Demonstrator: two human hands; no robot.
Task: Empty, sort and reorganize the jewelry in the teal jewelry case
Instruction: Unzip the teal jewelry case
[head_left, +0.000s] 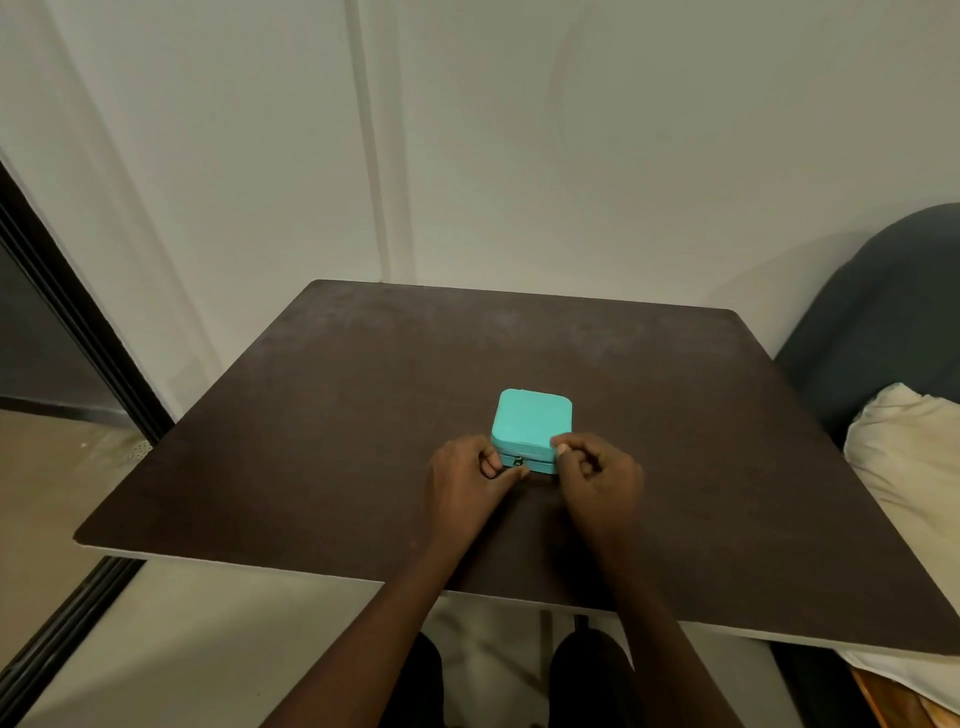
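Observation:
A small square teal jewelry case (532, 420) lies closed near the middle of a dark brown table (337, 415). A small metal zipper pull (518, 461) shows on its front side. My left hand (467, 483) rests at the case's front left corner, thumb and forefinger touching the case just beside the pull. My right hand (597, 478) holds the front right corner, thumb on the lid's edge. No jewelry is visible; the inside of the case is hidden.
The table stands against a white panelled wall (467, 156). A dark blue chair back (883, 312) with a cream cushion (914, 467) is close on the right. A dark door frame (78, 332) runs along the left. My knees show under the table's front edge.

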